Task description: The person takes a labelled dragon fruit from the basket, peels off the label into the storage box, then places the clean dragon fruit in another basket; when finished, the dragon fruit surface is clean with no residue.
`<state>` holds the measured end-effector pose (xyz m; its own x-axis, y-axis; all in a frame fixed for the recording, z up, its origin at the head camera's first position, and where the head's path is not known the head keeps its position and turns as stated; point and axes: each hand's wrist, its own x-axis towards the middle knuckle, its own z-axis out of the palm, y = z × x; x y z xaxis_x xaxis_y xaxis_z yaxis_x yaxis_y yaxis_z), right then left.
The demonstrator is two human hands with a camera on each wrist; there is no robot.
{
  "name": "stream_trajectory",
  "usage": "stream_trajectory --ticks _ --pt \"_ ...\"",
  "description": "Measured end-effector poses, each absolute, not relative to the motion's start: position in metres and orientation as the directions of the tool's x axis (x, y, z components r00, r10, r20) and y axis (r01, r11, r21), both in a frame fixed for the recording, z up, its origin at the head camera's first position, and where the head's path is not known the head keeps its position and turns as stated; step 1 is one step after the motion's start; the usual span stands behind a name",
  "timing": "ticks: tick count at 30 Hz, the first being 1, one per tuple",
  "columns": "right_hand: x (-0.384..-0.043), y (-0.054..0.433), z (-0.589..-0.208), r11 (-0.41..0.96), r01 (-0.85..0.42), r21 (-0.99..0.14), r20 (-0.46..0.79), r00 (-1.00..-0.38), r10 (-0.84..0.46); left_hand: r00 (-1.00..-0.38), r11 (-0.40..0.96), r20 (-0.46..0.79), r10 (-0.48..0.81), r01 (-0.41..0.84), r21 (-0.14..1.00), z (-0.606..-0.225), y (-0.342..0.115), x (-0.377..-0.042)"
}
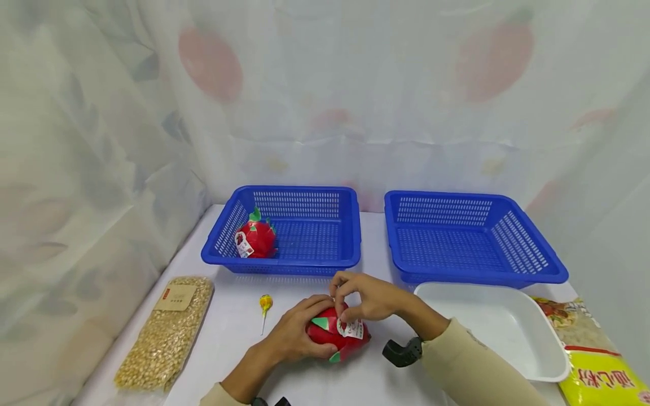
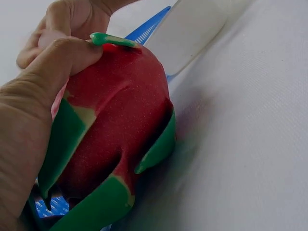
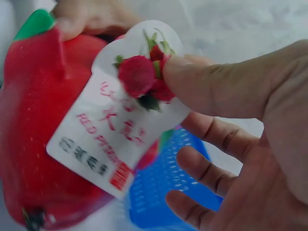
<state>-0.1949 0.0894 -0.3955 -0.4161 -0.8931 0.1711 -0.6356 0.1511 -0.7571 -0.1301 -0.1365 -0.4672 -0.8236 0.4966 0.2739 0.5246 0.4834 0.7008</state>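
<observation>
A red dragon fruit with green scales lies on its side on the white table, in the middle near the person. My left hand grips it from the left, fingers over the top and thumb along the near side. From the right, my right hand pinches the edge of a white printed label between thumb and index finger. The label, with a dragon fruit picture, stands partly away from the red skin in the right wrist view. The other right fingers are spread below it.
Two blue baskets stand at the back; the left one holds another labelled dragon fruit. A white tray sits at right beside a yellow food bag. On the left lie a lollipop and a bag of grains.
</observation>
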Motion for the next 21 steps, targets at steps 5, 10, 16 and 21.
stream_trajectory --ticks 5,10,16,21 --pt "-0.192 0.104 -0.394 0.108 -0.639 -0.762 0.23 -0.423 -0.876 -0.83 0.479 0.265 0.49 0.511 0.713 -0.468 -0.136 -0.129" --pt "-0.186 0.116 -0.392 0.125 -0.591 -0.797 0.23 -0.488 -0.842 -0.841 0.475 0.252 0.478 0.489 0.731 -0.467 -0.136 -0.128" --pt "-0.179 0.129 -0.386 0.087 -0.573 -0.815 0.276 -0.515 -0.812 -0.843 0.481 0.264 0.47 0.495 0.724 -0.468 -0.135 -0.127" --pt "-0.176 0.15 -0.364 -0.042 -0.439 -0.897 0.327 -0.598 -0.732 -0.847 0.485 0.263 0.462 0.489 0.725 -0.469 -0.135 -0.127"
